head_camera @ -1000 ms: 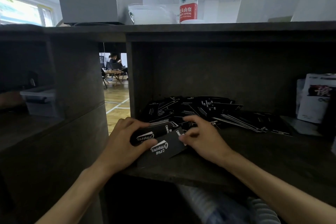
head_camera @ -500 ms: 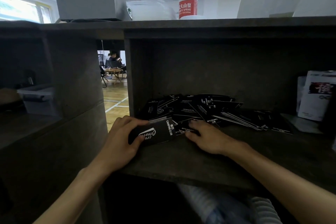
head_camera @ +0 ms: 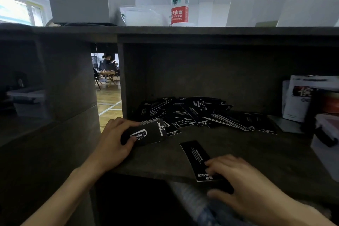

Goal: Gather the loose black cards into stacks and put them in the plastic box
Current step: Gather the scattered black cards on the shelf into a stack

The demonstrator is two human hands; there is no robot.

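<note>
Since the earlier frame the right hand (head_camera: 245, 187) had dragged one black card (head_camera: 199, 159) to the shelf (head_camera: 256, 152) edge, fingers curled over it. The left hand (head_camera: 111, 143) gripped a stack (head_camera: 146, 133) beside the loose pile (head_camera: 201, 113). Risk: the overhanging card slipping off.

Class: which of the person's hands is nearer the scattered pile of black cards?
Left. The left hand grips a stack touching the pile's front-left edge; the right hand sits apart at the shelf's front.
</note>
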